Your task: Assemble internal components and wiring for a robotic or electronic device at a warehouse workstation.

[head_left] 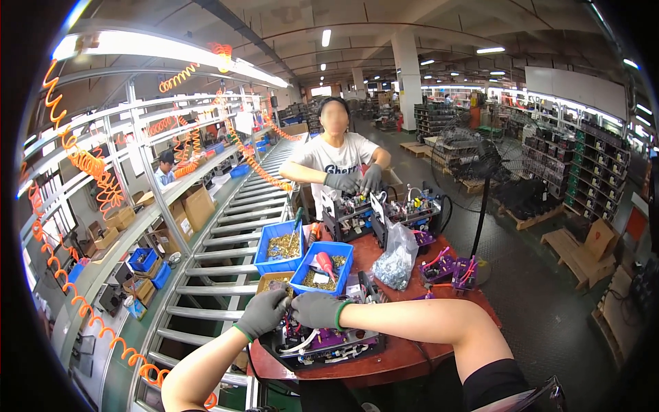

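Both my hands wear dark grey gloves and meet over the near side of a red table. My left hand has its fingers curled together at the front left of an open electronic unit with purple parts and wiring. Beside it, my right hand has bent fingers closed close to the left fingertips. What they pinch is too small to make out. Just beyond stand two blue bins of small brass-coloured screws. A red-handled screwdriver lies in the nearer bin, a green-handled one in the farther.
Across the table a gloved co-worker works on more open units. A clear bag of small parts and loose purple parts lie to the right. A roller conveyor runs along the left. A standing fan is at right.
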`<state>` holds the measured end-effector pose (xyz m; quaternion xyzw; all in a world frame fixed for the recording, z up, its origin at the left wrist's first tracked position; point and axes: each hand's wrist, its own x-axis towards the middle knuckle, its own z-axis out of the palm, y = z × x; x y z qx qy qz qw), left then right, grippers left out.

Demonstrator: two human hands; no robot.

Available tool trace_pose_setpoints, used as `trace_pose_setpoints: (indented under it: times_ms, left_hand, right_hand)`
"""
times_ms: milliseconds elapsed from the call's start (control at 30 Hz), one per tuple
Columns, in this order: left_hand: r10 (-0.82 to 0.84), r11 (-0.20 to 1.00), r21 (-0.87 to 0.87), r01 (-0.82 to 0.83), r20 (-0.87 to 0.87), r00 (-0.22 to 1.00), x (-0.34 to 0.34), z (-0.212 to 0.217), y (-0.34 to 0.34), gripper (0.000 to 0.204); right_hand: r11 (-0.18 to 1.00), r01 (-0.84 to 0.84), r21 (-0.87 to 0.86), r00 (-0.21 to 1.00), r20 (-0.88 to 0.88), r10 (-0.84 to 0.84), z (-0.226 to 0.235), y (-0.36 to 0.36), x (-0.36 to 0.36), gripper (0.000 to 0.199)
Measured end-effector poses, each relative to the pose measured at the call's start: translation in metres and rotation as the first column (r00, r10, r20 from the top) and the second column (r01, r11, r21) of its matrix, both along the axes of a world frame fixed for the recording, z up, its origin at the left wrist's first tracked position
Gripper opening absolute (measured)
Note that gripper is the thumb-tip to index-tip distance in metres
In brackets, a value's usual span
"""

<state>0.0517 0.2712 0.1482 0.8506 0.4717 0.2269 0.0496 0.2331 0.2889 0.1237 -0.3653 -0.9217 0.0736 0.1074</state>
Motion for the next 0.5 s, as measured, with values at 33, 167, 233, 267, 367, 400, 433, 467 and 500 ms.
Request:
trace_pose_setpoints:
  times_ms: [33, 167, 233, 267, 367, 400, 433, 467, 500]
  left_hand:
    - [-0.011, 1.0, 0.007, 0.011, 0.01, 1.0, -0.001, 0.001, -0.001, 0.027]
    - [-0.013, 1.0, 0.015, 0.013, 0.014, 1.0, -0.001, 0.003, -0.003, 0.027]
    - [-0.011, 1.0, -0.004, 0.011, 0.022, 1.0, 0.0, 0.004, -0.002, 0.03]
    - [-0.005, 1.0, -0.006, 0.005, 0.023, 1.0, 0.001, 0.006, -0.003, 0.03]
    - [0.049, 0.991, -0.126, -0.053, -0.032, 0.998, 0.003, 0.015, -0.009, 0.037]
    - [0.059, 0.99, -0.128, -0.062, -0.031, 0.998, 0.003, 0.015, -0.01, 0.037]
    - [0.036, 0.995, -0.096, -0.035, 0.009, 0.999, 0.003, 0.012, -0.009, 0.032]
    - [0.012, 0.998, -0.061, -0.009, 0.049, 0.999, 0.004, 0.011, -0.008, 0.031]
    - [0.005, 0.997, -0.077, -0.001, 0.051, 0.999, 0.005, 0.012, -0.008, 0.032]
  right_hand:
    - [0.999, -0.014, 0.033, 0.999, 0.035, 0.013, 0.002, -0.003, 0.001, 0.036]
    - [1.0, -0.016, 0.021, 0.998, 0.067, 0.015, 0.006, -0.007, 0.002, 0.037]
    - [1.0, 0.024, -0.016, 0.999, 0.031, -0.023, 0.004, -0.007, 0.003, 0.037]
    - [1.0, 0.018, -0.018, 0.999, 0.032, -0.018, 0.002, -0.005, 0.003, 0.037]
    - [1.0, 0.023, -0.019, 0.999, 0.045, -0.022, -0.002, -0.004, 0.004, 0.037]
    - [1.0, 0.013, -0.022, 0.999, 0.046, -0.012, -0.002, -0.003, 0.005, 0.037]
    - [1.0, 0.02, -0.017, 0.999, 0.026, -0.02, -0.002, -0.003, 0.005, 0.037]
    - [1.0, 0.027, -0.013, 1.0, 0.006, -0.027, -0.002, -0.004, 0.005, 0.037]
    - [0.999, 0.045, -0.026, 0.999, 0.023, -0.044, -0.002, -0.003, 0.005, 0.037]
